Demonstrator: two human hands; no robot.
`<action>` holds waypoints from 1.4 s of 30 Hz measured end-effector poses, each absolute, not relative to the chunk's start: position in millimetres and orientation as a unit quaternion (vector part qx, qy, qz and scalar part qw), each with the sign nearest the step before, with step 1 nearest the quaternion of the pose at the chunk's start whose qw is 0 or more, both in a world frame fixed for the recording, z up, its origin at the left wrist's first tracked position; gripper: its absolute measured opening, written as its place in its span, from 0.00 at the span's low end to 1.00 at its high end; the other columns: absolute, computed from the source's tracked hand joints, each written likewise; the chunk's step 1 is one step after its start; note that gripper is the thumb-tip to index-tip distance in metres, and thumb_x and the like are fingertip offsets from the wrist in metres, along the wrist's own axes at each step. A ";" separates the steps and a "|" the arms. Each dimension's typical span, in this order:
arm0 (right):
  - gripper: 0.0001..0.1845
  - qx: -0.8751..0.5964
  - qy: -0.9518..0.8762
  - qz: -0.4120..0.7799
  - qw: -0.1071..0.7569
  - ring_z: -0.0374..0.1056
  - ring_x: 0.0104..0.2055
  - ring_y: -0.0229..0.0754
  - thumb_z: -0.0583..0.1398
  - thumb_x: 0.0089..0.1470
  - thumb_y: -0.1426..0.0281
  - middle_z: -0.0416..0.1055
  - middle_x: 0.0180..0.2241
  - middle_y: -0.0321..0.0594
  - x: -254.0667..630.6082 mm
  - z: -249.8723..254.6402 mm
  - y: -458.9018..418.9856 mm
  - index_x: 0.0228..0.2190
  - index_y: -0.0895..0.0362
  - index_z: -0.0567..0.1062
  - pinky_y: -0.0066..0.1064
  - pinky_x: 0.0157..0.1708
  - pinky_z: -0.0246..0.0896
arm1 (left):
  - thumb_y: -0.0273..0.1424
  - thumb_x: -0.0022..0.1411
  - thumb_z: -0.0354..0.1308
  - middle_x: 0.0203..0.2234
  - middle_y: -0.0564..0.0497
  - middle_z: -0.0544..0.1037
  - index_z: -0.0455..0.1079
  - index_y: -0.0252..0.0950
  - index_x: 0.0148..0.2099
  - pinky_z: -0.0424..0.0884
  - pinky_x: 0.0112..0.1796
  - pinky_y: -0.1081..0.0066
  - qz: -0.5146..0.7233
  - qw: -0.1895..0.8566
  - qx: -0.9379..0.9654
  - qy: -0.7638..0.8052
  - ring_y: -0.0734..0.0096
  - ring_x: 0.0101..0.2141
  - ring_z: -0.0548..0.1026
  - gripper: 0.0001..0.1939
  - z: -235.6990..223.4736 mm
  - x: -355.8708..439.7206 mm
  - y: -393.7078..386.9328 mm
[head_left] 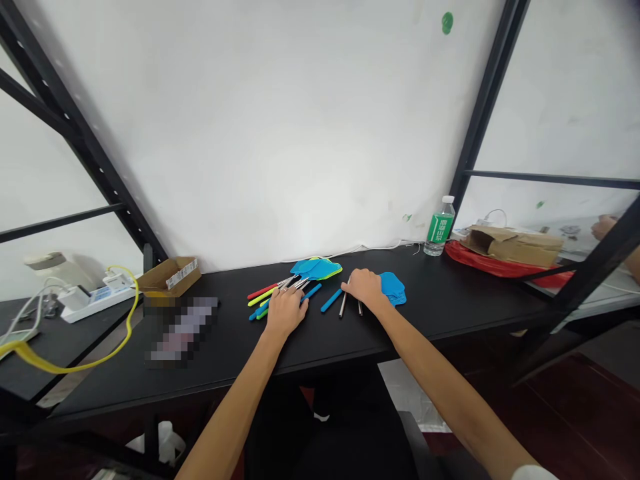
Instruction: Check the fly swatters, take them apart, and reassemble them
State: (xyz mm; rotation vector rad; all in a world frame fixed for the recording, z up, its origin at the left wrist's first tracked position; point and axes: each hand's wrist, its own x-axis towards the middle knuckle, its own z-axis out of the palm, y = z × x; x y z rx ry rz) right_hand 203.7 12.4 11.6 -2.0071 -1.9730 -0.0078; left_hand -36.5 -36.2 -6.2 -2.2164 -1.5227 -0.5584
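My left hand (285,310) lies flat with fingers spread on a bunch of fly swatters (315,269) on the black table (230,353), covering their metal shafts and red, yellow-green and blue handles (260,295). My right hand (365,288) rests with fingers curled over loose metal rods (343,308) and a blue handle (331,301). A stack of blue swatter heads (393,288) lies just right of that hand. Whether the right fingers grip a rod is hidden.
An open cardboard box (169,275) sits at the back left, with a blurred patch beside it. A green-labelled water bottle (440,227), a brown paper bag (515,245) on red plastic stand at the right. A power strip and yellow cable lie far left. Another person's hand (603,227) shows far right.
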 end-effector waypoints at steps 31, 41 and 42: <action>0.11 -0.443 -0.516 0.410 0.608 0.56 0.15 0.34 0.56 0.49 0.64 0.64 0.17 0.34 205.4 2.4 25.2 0.20 0.55 0.66 0.27 0.15 0.46 | 0.31 0.60 0.49 0.25 0.47 0.78 0.70 0.38 0.28 0.63 0.38 0.62 -0.201 0.142 -0.796 -0.553 0.59 0.32 0.76 0.11 2.5 -31.9 -41.8; 0.08 -0.421 -0.409 0.463 0.664 0.59 0.15 0.33 0.57 0.47 0.64 0.69 0.20 0.35 211.1 0.4 33.2 0.24 0.55 0.65 0.26 0.14 0.49 | 0.36 0.65 0.48 0.24 0.48 0.77 0.72 0.38 0.33 0.63 0.36 0.64 -0.196 0.126 -0.795 -0.560 0.59 0.30 0.75 0.14 5.5 -30.9 -45.5; 0.08 -0.420 -0.408 0.463 0.665 0.59 0.15 0.33 0.57 0.47 0.64 0.69 0.20 0.35 211.3 0.3 33.3 0.25 0.55 0.65 0.26 0.14 0.49 | 0.36 0.64 0.49 0.24 0.49 0.77 0.72 0.39 0.35 0.63 0.35 0.64 -0.197 0.124 -0.794 -0.561 0.59 0.31 0.75 0.12 6.0 -31.2 -45.7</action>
